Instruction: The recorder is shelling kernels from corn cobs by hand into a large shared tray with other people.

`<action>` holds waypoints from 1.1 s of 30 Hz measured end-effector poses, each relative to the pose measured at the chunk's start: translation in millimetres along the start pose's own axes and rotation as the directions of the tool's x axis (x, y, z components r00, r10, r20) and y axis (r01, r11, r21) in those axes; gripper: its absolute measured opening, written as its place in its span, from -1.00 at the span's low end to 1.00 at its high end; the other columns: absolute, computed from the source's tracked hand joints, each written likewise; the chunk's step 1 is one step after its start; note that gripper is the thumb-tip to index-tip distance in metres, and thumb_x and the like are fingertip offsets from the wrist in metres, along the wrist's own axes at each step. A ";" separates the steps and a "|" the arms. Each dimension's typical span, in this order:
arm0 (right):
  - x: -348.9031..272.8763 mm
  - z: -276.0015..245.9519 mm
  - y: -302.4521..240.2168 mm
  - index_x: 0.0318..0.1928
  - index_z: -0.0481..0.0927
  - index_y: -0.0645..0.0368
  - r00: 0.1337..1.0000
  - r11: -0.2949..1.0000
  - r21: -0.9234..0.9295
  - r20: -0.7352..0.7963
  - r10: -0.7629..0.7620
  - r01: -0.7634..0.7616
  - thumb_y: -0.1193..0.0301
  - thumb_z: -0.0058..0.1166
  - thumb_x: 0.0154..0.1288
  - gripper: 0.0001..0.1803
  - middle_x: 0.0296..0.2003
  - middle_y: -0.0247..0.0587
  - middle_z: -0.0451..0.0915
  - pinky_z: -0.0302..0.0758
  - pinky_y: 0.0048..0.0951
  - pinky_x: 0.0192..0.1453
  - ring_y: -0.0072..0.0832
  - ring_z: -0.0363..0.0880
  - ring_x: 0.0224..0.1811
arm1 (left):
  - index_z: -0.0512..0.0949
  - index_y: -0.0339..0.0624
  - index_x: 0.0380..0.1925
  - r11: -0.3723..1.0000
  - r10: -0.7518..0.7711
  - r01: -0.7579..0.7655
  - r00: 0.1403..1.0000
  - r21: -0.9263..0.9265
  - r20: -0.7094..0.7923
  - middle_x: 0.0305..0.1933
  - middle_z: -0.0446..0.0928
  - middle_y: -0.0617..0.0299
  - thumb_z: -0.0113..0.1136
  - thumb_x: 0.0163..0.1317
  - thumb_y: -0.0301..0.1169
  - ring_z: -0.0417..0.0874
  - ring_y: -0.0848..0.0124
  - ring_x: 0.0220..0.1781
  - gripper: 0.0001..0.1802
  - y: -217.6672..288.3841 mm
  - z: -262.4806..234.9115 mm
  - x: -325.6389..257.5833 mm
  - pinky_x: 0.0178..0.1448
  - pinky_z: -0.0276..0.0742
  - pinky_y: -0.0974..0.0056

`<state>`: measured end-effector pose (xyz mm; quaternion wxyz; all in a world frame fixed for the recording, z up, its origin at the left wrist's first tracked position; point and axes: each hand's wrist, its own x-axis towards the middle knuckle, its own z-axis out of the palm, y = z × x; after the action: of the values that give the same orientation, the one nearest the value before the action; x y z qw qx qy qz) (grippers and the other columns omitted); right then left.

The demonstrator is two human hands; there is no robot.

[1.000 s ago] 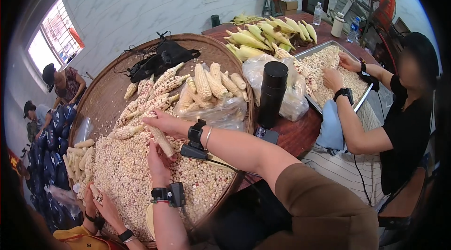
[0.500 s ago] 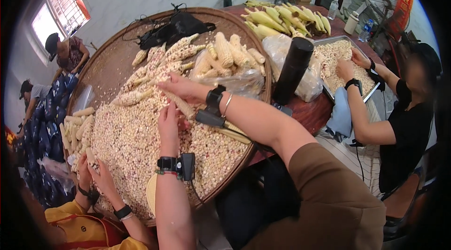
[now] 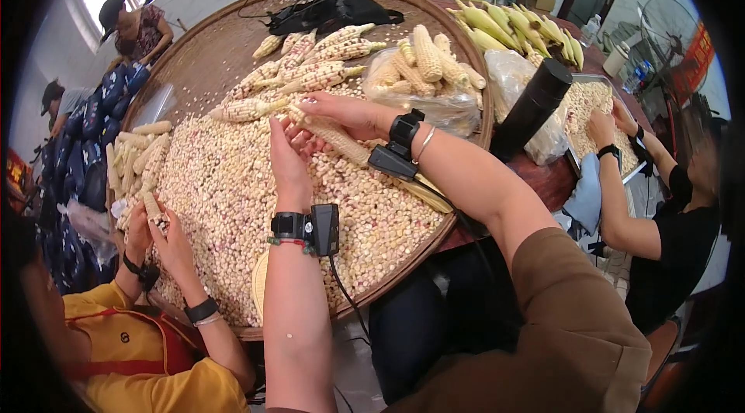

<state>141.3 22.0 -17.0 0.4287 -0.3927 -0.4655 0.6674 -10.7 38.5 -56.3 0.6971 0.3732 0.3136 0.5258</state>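
My right hand (image 3: 351,114) is closed around a mostly stripped corn cob (image 3: 337,141), which slants down to the right above the heap of loose kernels (image 3: 225,203). Just left of it, my left hand (image 3: 289,165) stands with its thumb up and fingers apart, close to the cob's upper end. Its fingers are partly hidden behind the cob and the thumb. Beyond both hands lie several speckled ears of corn (image 3: 318,76), with kernels still on them. The kernels and ears rest in a large round woven tray (image 3: 198,56).
A clear bag of pale cobs (image 3: 423,76) and a black bag (image 3: 334,11) lie in the tray. Right of it stand a black bottle (image 3: 535,107) and unhusked corn (image 3: 504,25). One co-worker's hands (image 3: 163,235) hold a cob at left; another's (image 3: 609,126) work over a metal tray.
The view has shifted, so the tray appears higher and further right. My left hand's fingers have spread apart beside the cob. My right hand still grips the cob.
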 end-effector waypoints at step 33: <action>-0.8 -6.0 7.1 0.37 0.13 0.03 0.966 0.872 -0.434 0.214 -0.145 0.227 0.15 -0.07 0.49 -0.43 -0.30 -0.35 0.50 0.52 -0.53 -0.23 -0.63 0.50 -0.31 | 0.49 -0.06 -0.11 0.998 -0.066 0.070 0.978 -0.011 0.200 -0.39 0.55 0.37 -0.10 0.41 0.12 0.50 0.54 -0.39 -0.51 -8.0 -0.5 9.2 -0.40 0.37 0.41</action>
<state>145.6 21.5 -25.2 0.3447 -0.3755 -0.6800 0.5270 -4.8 46.2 -63.8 0.7458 0.4069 0.2501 0.4644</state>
